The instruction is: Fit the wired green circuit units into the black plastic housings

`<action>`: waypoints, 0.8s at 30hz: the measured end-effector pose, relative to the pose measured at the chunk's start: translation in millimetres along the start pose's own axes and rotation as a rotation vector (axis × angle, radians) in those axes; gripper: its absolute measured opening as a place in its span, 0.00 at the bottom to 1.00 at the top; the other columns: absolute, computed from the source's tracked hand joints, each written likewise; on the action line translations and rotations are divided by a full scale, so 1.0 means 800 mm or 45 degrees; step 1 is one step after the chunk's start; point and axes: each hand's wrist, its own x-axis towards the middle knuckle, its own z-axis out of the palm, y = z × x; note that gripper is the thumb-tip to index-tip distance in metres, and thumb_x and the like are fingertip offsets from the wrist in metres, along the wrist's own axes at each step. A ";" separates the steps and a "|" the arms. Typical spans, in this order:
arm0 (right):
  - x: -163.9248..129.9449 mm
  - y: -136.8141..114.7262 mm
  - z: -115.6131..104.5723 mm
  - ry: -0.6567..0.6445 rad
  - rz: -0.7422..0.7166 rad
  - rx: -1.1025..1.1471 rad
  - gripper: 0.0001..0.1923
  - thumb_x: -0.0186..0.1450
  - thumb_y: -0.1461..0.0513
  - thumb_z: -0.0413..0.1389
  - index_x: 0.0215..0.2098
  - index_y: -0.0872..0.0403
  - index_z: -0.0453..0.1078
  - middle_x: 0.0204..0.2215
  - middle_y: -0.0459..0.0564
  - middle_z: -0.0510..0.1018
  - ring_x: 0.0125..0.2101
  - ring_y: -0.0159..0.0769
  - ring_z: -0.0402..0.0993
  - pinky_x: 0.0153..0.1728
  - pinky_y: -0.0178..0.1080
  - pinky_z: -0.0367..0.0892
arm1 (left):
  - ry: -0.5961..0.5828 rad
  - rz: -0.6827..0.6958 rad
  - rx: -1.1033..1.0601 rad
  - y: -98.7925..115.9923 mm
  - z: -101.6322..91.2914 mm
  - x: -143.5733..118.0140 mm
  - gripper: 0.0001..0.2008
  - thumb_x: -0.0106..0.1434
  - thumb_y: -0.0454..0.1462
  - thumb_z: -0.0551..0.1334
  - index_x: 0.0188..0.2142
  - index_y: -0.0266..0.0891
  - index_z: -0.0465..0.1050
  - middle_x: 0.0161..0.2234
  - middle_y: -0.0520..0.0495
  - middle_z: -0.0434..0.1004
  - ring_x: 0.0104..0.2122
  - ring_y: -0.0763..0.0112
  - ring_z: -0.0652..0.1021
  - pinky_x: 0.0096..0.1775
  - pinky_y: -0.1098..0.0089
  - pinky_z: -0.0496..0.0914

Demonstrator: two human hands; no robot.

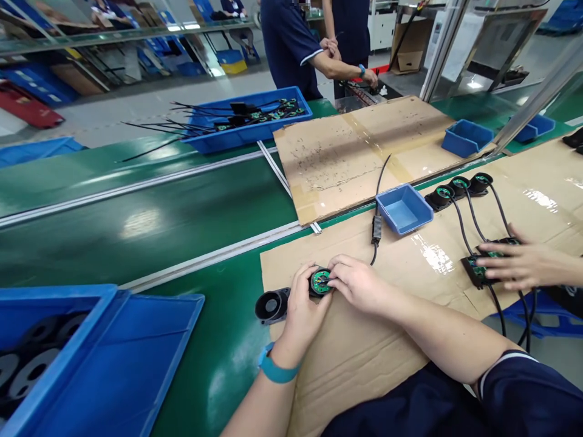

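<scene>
My left hand (306, 303), with a teal band at its wrist, is closed around a round black housing (314, 287). A ring-shaped green circuit board (321, 280) faces up inside it. My right hand (355, 280) is closed in a pinch on a thin black cable (331, 280) at the middle of the board. A second black round housing (272, 305) lies just left of my left hand. Beyond my right hand, a black cord with a ribbed block (376, 229) lies on the cardboard; its lower end goes out of sight behind that hand.
A small blue bin (404, 209) stands ahead. On the right, a co-worker's hand (523, 262) reaches over black boxes with boards, cabled to several round housings (461, 184). A large blue crate (59, 340) holds black rings. A blue tray (246, 130) carries cabled boards.
</scene>
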 end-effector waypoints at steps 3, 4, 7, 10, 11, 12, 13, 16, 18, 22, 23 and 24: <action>-0.002 -0.009 -0.006 0.157 -0.059 0.073 0.04 0.73 0.65 0.51 0.42 0.56 0.68 0.45 0.59 0.77 0.46 0.43 0.77 0.49 0.46 0.75 | -0.018 -0.054 0.021 0.001 0.000 0.002 0.23 0.64 0.37 0.67 0.57 0.41 0.64 0.57 0.38 0.71 0.59 0.55 0.73 0.61 0.50 0.69; -0.003 -0.012 -0.008 0.206 -0.061 0.116 0.04 0.74 0.64 0.50 0.43 0.55 0.67 0.46 0.59 0.78 0.48 0.43 0.77 0.51 0.47 0.75 | -0.015 -0.078 0.024 0.001 -0.001 0.002 0.23 0.64 0.38 0.67 0.57 0.41 0.65 0.57 0.38 0.72 0.58 0.55 0.74 0.60 0.51 0.70; -0.006 -0.016 -0.011 0.263 0.015 0.236 0.04 0.74 0.61 0.50 0.44 0.53 0.65 0.49 0.59 0.78 0.51 0.44 0.78 0.52 0.48 0.75 | 0.008 -0.084 0.019 0.002 -0.001 0.003 0.24 0.64 0.39 0.68 0.57 0.41 0.65 0.56 0.38 0.72 0.57 0.55 0.74 0.59 0.51 0.70; -0.007 -0.017 -0.008 0.264 0.086 0.318 0.03 0.72 0.61 0.53 0.40 0.52 0.63 0.47 0.58 0.79 0.49 0.44 0.79 0.49 0.46 0.75 | 0.052 -0.007 0.044 0.004 0.001 0.001 0.25 0.65 0.38 0.67 0.59 0.41 0.65 0.58 0.37 0.71 0.59 0.54 0.73 0.61 0.51 0.69; -0.007 -0.018 -0.008 0.266 0.093 0.338 0.02 0.71 0.62 0.53 0.40 0.52 0.62 0.46 0.57 0.79 0.48 0.43 0.79 0.49 0.45 0.75 | 0.072 0.023 0.063 0.005 0.001 0.001 0.25 0.65 0.38 0.67 0.60 0.41 0.65 0.58 0.37 0.71 0.60 0.54 0.72 0.61 0.51 0.69; -0.007 -0.020 -0.008 0.257 0.090 0.351 0.02 0.71 0.63 0.53 0.41 0.52 0.63 0.46 0.57 0.79 0.48 0.43 0.78 0.49 0.45 0.75 | 0.088 0.048 0.082 0.005 0.002 0.000 0.25 0.66 0.38 0.67 0.60 0.41 0.65 0.58 0.37 0.70 0.61 0.54 0.72 0.62 0.51 0.69; -0.007 -0.022 -0.009 0.228 0.075 0.351 0.06 0.70 0.64 0.54 0.45 0.53 0.65 0.47 0.57 0.78 0.49 0.43 0.77 0.50 0.46 0.75 | 0.099 0.067 0.094 0.006 0.003 -0.001 0.24 0.66 0.37 0.66 0.60 0.41 0.65 0.59 0.36 0.70 0.61 0.54 0.72 0.62 0.51 0.68; -0.006 -0.027 -0.013 0.049 0.019 0.267 0.24 0.68 0.67 0.56 0.61 0.55 0.63 0.55 0.59 0.73 0.56 0.45 0.72 0.57 0.48 0.72 | 0.094 0.101 0.113 0.007 0.005 -0.004 0.25 0.66 0.34 0.64 0.62 0.40 0.64 0.60 0.35 0.68 0.62 0.53 0.71 0.63 0.49 0.68; -0.006 -0.027 -0.013 -0.016 0.012 0.216 0.28 0.67 0.69 0.57 0.65 0.55 0.62 0.57 0.60 0.69 0.57 0.45 0.71 0.59 0.49 0.71 | 0.086 0.105 0.124 0.008 0.006 -0.005 0.25 0.66 0.33 0.63 0.62 0.40 0.64 0.60 0.34 0.68 0.62 0.53 0.70 0.62 0.48 0.68; -0.007 -0.023 -0.004 0.132 0.048 0.240 0.25 0.65 0.67 0.63 0.60 0.58 0.67 0.52 0.59 0.72 0.53 0.43 0.74 0.57 0.47 0.73 | 0.116 0.116 0.102 0.009 0.004 -0.004 0.25 0.64 0.31 0.64 0.61 0.40 0.64 0.59 0.36 0.69 0.61 0.54 0.71 0.62 0.49 0.68; -0.007 -0.023 -0.001 0.159 0.054 0.235 0.26 0.64 0.67 0.65 0.59 0.58 0.68 0.51 0.59 0.72 0.51 0.44 0.74 0.56 0.46 0.74 | 0.119 0.121 0.088 0.008 0.004 -0.004 0.25 0.64 0.31 0.64 0.60 0.39 0.65 0.59 0.36 0.70 0.61 0.54 0.71 0.62 0.49 0.69; -0.006 -0.022 0.002 0.166 0.062 0.222 0.26 0.62 0.67 0.67 0.57 0.59 0.69 0.50 0.59 0.73 0.50 0.44 0.75 0.55 0.46 0.75 | 0.115 0.122 0.076 0.007 0.004 -0.004 0.26 0.63 0.31 0.64 0.60 0.39 0.65 0.59 0.36 0.70 0.61 0.54 0.71 0.62 0.49 0.69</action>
